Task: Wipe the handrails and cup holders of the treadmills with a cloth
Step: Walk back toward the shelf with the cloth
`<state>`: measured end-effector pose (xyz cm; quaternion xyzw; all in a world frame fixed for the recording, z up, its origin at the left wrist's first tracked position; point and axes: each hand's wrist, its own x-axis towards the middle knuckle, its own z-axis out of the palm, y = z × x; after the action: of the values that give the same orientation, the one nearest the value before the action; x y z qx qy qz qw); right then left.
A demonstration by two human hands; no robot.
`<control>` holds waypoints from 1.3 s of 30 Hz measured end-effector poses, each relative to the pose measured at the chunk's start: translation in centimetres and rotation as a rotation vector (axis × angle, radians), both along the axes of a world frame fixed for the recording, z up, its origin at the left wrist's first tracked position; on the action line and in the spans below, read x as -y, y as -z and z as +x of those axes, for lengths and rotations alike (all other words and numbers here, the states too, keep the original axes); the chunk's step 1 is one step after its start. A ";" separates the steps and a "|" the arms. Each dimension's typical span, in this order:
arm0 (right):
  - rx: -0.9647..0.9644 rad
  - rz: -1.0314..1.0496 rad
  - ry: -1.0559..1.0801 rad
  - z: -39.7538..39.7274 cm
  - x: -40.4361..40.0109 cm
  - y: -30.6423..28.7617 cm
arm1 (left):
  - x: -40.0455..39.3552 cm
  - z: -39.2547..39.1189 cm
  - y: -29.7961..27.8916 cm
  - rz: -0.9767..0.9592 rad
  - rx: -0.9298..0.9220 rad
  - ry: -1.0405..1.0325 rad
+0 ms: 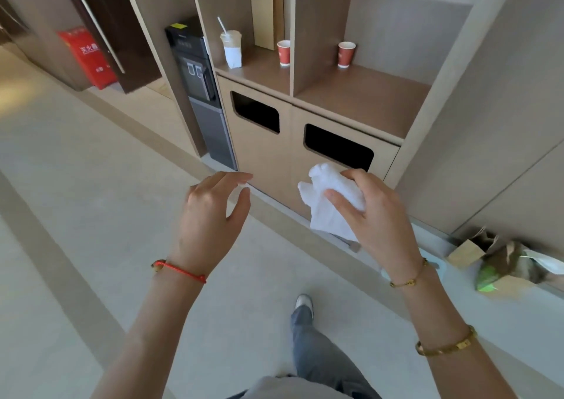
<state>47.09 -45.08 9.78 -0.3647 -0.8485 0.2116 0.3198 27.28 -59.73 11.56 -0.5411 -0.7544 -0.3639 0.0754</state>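
My right hand (pixel 378 212) grips a crumpled white cloth (pixel 328 197), held in the air just below the right slot of a wooden bin cabinet. To the left of it my left hand (pixel 213 215) hovers with relaxed, slightly bent fingers and holds nothing. The two hands are apart. No treadmill, handrail or cup holder is in view.
The bin cabinet (pixel 268 160) has two dark slots (pixel 338 146). Shelves above hold two red paper cups (pixel 283 52), a plastic cup with a straw (pixel 232 49) and a paper bag (pixel 267 17). A black water dispenser (pixel 198 87) stands left. Paper bags (pixel 500 264) lie on the floor at right.
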 end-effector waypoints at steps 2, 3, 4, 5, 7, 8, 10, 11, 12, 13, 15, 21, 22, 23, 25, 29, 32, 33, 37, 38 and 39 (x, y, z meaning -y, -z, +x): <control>-0.002 -0.001 0.034 -1.9 -3.0 0.5 | -3.6 -2.2 0.4 -0.002 0.005 0.034; 0.000 -0.007 0.048 -2.9 -4.6 0.7 | -5.5 -3.3 0.6 -0.006 0.009 0.045; 0.005 -0.011 0.061 -3.8 -6.2 0.9 | -7.5 -4.3 0.7 -0.012 0.018 0.055; 0.011 -0.013 0.073 -4.8 -8.0 1.1 | -9.5 -5.5 0.9 -0.018 0.026 0.065; 0.025 -0.019 0.091 -6.5 -11.6 1.4 | -13.7 -7.5 1.2 -0.024 0.038 0.087; 0.031 -0.023 0.099 -7.3 -13.5 1.5 | -15.8 -8.4 1.3 -0.027 0.044 0.098; 0.039 -0.018 0.117 -9.0 -17.3 1.5 | -20.1 -10.3 1.3 -0.031 0.051 0.119; 0.042 -0.012 0.124 -9.7 -19.1 1.6 | -22.2 -11.2 1.3 -0.031 0.053 0.131; 0.047 -0.006 0.131 -10.5 -20.9 1.7 | -24.3 -12.0 1.5 -0.030 0.058 0.140; 0.055 0.000 0.140 -11.2 -22.7 1.7 | -26.4 -12.9 1.6 -0.028 0.063 0.146; 0.079 0.002 0.168 -12.4 -26.3 1.9 | -30.5 -14.3 2.1 -0.022 0.072 0.168; 0.188 -0.011 0.316 -15.0 -35.6 3.4 | -41.7 -17.2 3.7 -0.053 0.084 0.243; 0.200 0.001 0.344 -15.4 -36.9 3.7 | -43.4 -17.6 4.1 -0.062 0.077 0.253; 0.209 0.012 0.366 -15.8 -38.3 4.0 | -45.0 -17.9 4.4 -0.067 0.070 0.266; 0.227 0.025 0.405 -16.6 -40.9 4.7 | -48.2 -18.7 5.3 -0.077 0.055 0.295; 0.282 0.048 0.500 -18.0 -45.6 6.4 | -53.9 -20.5 7.3 -0.123 0.004 0.357; 0.326 0.026 0.540 -19.1 -48.7 8.1 | -58.0 -21.9 9.0 -0.155 -0.020 0.428; 0.334 0.011 0.555 -19.4 -49.6 8.8 | -59.2 -22.2 9.6 -0.167 -0.022 0.448; 0.333 -0.065 0.604 -20.3 -52.3 11.6 | -62.4 -22.9 12.0 -0.198 -0.023 0.530; 0.347 -0.067 0.614 -20.4 -52.7 12.1 | -63.0 -22.9 12.5 -0.208 -0.030 0.547; 0.365 -0.061 0.626 -20.6 -53.1 12.7 | -63.5 -23.0 13.0 -0.221 -0.031 0.561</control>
<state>26.52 8.01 -2.95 -0.6478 -0.7323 0.0600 0.2012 4.27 3.77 -1.47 -0.7388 -0.6093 -0.2780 -0.0757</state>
